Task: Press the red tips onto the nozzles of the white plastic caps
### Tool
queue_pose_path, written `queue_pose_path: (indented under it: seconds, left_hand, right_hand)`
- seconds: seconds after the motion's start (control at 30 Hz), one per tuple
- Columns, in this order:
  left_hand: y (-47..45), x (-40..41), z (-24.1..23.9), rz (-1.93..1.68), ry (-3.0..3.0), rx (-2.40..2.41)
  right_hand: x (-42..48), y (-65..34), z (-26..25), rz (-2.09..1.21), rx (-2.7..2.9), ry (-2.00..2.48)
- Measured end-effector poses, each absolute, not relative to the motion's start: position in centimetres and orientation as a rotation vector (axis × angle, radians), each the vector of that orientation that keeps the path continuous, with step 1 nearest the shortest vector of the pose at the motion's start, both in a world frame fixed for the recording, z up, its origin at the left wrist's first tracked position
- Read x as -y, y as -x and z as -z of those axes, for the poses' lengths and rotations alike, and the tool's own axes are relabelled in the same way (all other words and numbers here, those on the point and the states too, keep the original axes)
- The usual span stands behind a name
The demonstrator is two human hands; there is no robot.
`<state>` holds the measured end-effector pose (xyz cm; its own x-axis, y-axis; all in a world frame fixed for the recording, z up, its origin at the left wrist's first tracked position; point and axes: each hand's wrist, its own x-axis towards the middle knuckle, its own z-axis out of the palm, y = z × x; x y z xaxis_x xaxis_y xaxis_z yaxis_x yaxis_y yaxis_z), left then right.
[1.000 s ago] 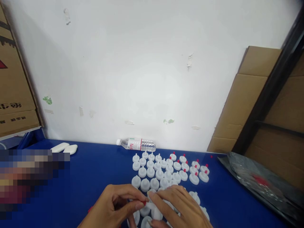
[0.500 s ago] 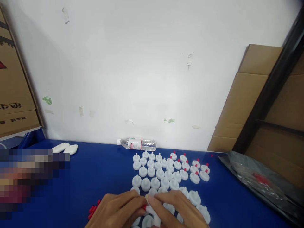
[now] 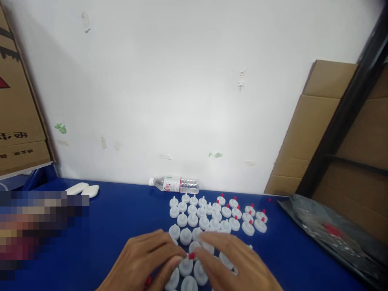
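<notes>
My left hand and my right hand meet at the near edge of the blue table, fingertips pinched together on a small red tip above a white cap. Several white caps stand in rows just beyond my fingers. The caps on the right carry red tips; those on the left are plain. My hands cover some caps beneath them.
A clear water bottle lies on its side against the white wall. Two white oblong pieces lie far left. A grey plastic bag sits at the right, with cardboard and a black post behind it. A cardboard box stands left.
Both hands shifted slightly away from me and the view tilted a little; the red tip stays pinched between my fingertips over the caps. The loose red pieces near my left hand are no longer visible.
</notes>
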<state>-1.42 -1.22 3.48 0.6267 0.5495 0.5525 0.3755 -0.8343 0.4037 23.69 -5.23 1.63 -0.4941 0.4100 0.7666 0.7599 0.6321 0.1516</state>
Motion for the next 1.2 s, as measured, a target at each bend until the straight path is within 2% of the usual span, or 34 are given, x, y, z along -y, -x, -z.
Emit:
queue_pose_path:
  seconds: [0.1, 0.3, 0.53, 0.8, 0.9, 1.03, 1.2]
  left_hand:
    - [2.5, 0.0, -4.9, -0.860, -2.518, -0.814]
    - [5.4, -1.4, -6.5, -0.287, -2.405, -0.998]
    - [5.2, -0.5, -5.5, -0.083, -2.399, -1.015]
    - [4.5, -0.6, -5.2, -0.153, -2.451, -0.953]
    - [4.5, -1.1, -4.6, -0.259, -2.460, -0.931]
    - [4.4, -2.8, -3.0, -0.547, -2.613, -0.876]
    - [4.4, -4.3, -1.5, -0.813, -2.843, -0.770]
  right_hand:
    - [3.9, -26.5, -2.7, 0.646, 2.143, 0.944]
    - [1.7, -32.5, -4.9, 0.392, 2.127, 1.487]
    - [1.8, -35.6, -5.1, -0.054, 2.160, 2.122]
    - [1.9, -36.2, -4.4, -0.032, 2.066, 2.251]
    - [1.8, -34.6, -5.2, -0.044, 2.128, 2.042]
    - [2.4, -32.0, -4.8, -0.245, 2.259, 1.672]
    - [3.0, -30.9, -3.1, -0.247, 2.356, 1.611]
